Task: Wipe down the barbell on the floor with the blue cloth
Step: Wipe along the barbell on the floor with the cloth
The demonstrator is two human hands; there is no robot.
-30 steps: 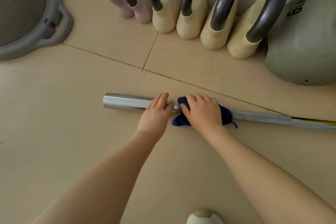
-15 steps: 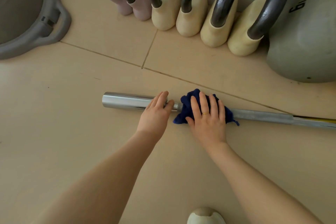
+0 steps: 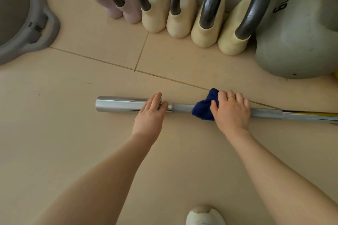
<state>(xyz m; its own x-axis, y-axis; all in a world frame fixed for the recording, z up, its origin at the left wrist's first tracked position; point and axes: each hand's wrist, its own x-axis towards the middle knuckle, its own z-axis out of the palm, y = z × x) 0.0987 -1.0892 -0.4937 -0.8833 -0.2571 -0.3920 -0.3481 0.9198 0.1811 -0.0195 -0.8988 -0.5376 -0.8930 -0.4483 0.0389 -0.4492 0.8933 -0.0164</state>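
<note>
Two hands are on the barbell [image 3: 126, 104], which lies across the middle of the tiled floor [image 3: 73, 142]: the left hand [image 3: 150, 115] rests flat with straight fingers on the chrome sleeve, and the right hand [image 3: 231, 111] grips the blue cloth [image 3: 204, 110] around the shaft, well apart from the left.

Right hand [image 3: 231, 110] gripping blue cloth [image 3: 204, 109] on barbell [image 3: 120, 103]

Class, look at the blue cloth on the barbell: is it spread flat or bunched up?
Bunched up. The blue cloth sits in a crumpled wad over the barbell, gripped by the right hand.
</note>
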